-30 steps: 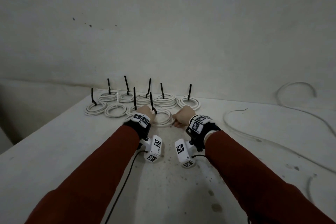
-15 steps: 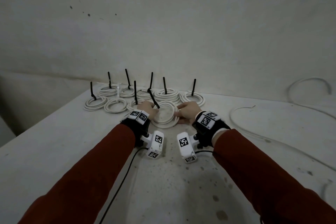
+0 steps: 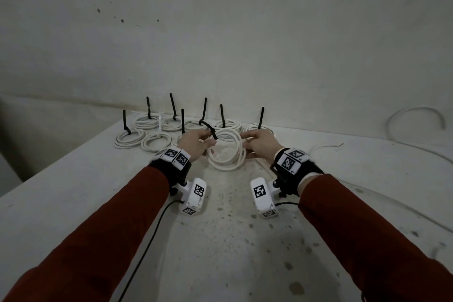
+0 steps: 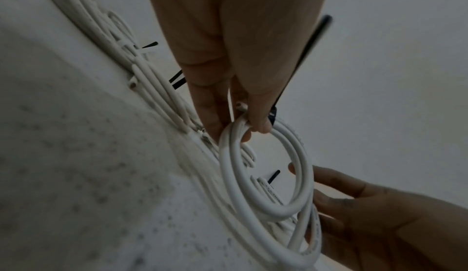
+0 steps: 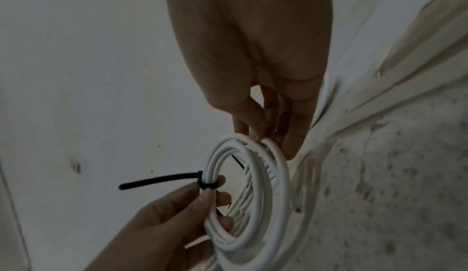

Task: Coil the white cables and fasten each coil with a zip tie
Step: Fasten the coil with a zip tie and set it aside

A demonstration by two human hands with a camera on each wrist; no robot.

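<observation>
White round cable coil (image 3: pixel 226 151), bound by a black plastic zip tie (image 3: pixel 208 128), is pinched between your left hand (image 3: pixel 196 142) and right hand (image 3: pixel 259 144), just before the finished coils (image 3: pixel 157 140). Fastening appears done; next, set it beside them.

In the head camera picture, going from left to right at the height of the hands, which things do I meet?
Tied coils on the table → left hand → black zip tie → white coil held between the hands → right hand → loose white cable.
</observation>
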